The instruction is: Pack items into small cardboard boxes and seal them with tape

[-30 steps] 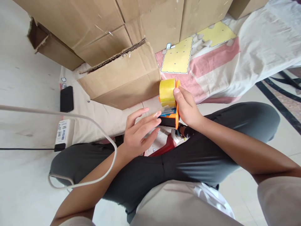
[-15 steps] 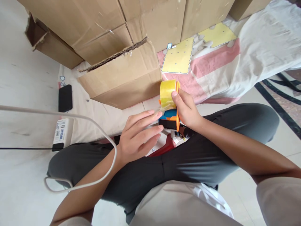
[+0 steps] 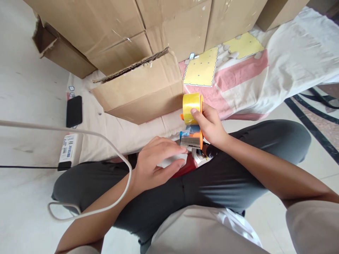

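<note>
Just below the cardboard box, right hand grips the tape dispenser; left hand clasps a white item, apparently untaped.

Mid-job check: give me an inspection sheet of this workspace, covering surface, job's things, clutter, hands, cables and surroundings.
Surface: pale cloth spread on a light floor; the person sits at its edge, legs folded.
Job's things: orange tape dispenser carrying a yellow tape roll, held above the lap; white item on a red object below it.
Clutter: black phone; yellow sheets on a pink-and-white cloth.
Hands: right hand grips the dispenser; left hand curled over the white item, grip unclear.
Cables: white cable loops across the left forearm; white adapter with a black lead.
Surroundings: cardboard boxes stacked ahead.
</note>
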`<state>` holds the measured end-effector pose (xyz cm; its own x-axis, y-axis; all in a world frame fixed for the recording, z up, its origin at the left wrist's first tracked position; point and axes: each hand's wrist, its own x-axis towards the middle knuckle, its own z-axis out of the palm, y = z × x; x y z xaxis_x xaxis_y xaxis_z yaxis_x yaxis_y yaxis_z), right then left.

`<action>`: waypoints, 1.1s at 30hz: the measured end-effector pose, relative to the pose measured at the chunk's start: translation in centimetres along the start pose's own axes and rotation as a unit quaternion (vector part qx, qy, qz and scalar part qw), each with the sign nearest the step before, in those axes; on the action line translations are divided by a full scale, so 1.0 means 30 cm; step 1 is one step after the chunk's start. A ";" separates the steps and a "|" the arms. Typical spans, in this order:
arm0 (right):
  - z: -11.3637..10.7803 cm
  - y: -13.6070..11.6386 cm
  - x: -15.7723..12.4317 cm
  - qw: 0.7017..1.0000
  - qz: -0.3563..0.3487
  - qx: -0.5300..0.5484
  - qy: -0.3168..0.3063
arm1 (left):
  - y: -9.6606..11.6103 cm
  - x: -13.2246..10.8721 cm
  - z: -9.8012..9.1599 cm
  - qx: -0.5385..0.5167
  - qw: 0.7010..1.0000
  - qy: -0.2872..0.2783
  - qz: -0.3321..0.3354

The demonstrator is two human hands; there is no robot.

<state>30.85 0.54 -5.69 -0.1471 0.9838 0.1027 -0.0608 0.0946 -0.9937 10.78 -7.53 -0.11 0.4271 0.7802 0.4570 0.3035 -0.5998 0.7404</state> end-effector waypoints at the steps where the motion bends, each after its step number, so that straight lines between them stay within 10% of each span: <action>1: 0.000 0.000 0.001 1.000 -0.004 -0.004 0.002 | 0.005 -0.005 0.010 -0.062 0.995 0.022 -0.076; 5: -0.001 0.005 0.008 1.000 -0.013 -0.008 0.012 | 0.005 -0.004 0.030 -0.268 0.886 0.129 -0.356; 9: -0.002 0.008 0.012 1.000 -0.017 -0.011 0.015 | -0.022 0.015 0.024 -0.332 0.816 0.140 -0.452; 19: 0.002 0.023 -0.007 0.996 -0.064 -0.054 0.011 | -0.102 0.100 0.090 -0.236 0.874 -0.025 -0.424; 24: -0.013 0.084 -0.003 0.975 -0.192 -0.110 0.033 | -0.083 0.105 0.131 -0.285 0.870 0.083 -0.395; 29: -0.040 0.114 0.058 0.862 -0.433 -0.263 0.012 | -0.036 0.069 0.086 -0.220 0.900 0.134 -0.351; 33: -0.039 0.128 0.072 0.864 -0.410 -0.291 0.015 | -0.018 0.040 0.083 -0.223 0.893 0.101 -0.379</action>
<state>31.46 3.19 -9.34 -0.2642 0.5514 0.7913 0.3762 0.8144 -0.4419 13.26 -6.72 -1.18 0.0678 0.9748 -0.2126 0.0525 0.2093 0.9764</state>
